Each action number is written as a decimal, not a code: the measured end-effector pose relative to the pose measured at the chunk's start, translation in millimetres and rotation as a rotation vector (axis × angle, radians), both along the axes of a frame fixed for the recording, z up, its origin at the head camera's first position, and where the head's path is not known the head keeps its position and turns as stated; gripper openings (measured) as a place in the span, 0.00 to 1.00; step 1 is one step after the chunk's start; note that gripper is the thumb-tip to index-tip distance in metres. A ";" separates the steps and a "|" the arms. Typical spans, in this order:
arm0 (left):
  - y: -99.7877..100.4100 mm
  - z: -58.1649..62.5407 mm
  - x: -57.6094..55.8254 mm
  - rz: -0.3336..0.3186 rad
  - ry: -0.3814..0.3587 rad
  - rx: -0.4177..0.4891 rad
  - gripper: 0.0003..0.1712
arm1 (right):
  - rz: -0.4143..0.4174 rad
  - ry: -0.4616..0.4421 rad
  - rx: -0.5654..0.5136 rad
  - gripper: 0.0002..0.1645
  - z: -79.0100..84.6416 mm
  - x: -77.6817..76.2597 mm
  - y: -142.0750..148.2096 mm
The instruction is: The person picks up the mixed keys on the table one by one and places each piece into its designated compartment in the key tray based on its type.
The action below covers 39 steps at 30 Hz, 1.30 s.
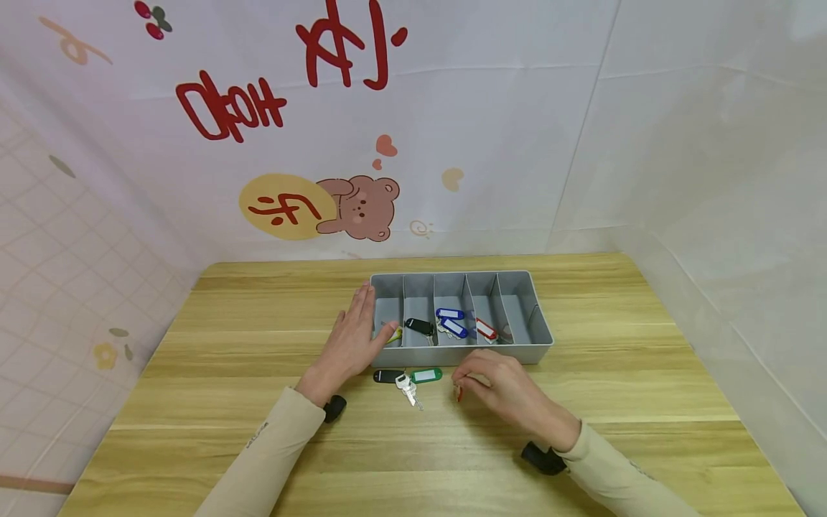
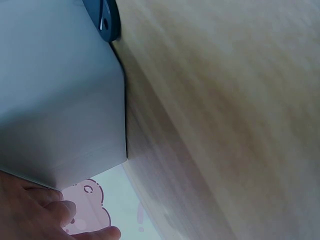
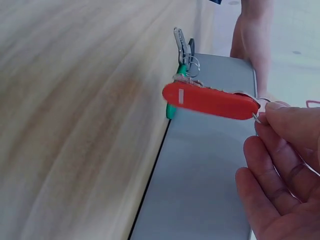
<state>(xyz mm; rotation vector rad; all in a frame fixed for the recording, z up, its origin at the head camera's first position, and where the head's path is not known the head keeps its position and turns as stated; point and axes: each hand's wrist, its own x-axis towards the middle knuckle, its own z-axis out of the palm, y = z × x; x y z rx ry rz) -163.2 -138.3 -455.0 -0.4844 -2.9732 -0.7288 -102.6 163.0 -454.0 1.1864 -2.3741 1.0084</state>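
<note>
My right hand pinches the ring of a red key tag between thumb and index finger, just in front of a grey divided box. A key hangs partly hidden behind that tag in the right wrist view. Against the box's left end rests my left hand, fingers extended along its side and thumb over the rim. On the table by the box's front wall lie a black key tag and a green key tag, with silver keys between them.
Inside the box, from left, separate compartments hold a yellow tag, a black tag, two blue tags and a red tag. A printed white curtain hangs behind the wooden table.
</note>
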 end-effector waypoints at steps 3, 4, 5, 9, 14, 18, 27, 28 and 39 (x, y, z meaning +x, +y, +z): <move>-0.1 -0.8 0.0 0.002 0.001 0.002 0.52 | -0.005 0.017 -0.010 0.14 1.4 0.0 2.0; -0.1 -0.9 -0.1 0.002 0.000 0.003 0.52 | -0.007 0.019 -0.013 0.14 2.0 0.0 2.7; -0.1 -0.9 0.0 0.003 -0.001 0.004 0.52 | -0.010 0.022 -0.017 0.14 2.6 0.2 3.4; 0.2 -0.6 0.1 0.004 -0.003 0.004 0.52 | -0.025 0.025 -0.027 0.15 6.5 1.6 6.3; 0.6 0.4 0.1 0.003 -0.013 0.008 0.52 | -0.041 0.021 -0.044 0.16 12.7 3.4 9.0; 0.6 0.7 0.2 0.003 -0.017 0.009 0.52 | -0.049 0.013 -0.068 0.16 17.6 4.2 10.5; 0.1 0.8 0.4 0.002 -0.020 0.001 0.52 | -0.054 -0.002 -0.129 0.17 29.9 4.0 14.0; 0.1 0.7 0.4 0.003 -0.019 0.002 0.52 | -0.059 -0.004 -0.136 0.17 31.1 4.0 14.3; 0.1 1.9 1.0 0.001 -0.028 -0.001 0.52 | -0.167 -0.036 -0.183 0.19 49.3 2.5 18.7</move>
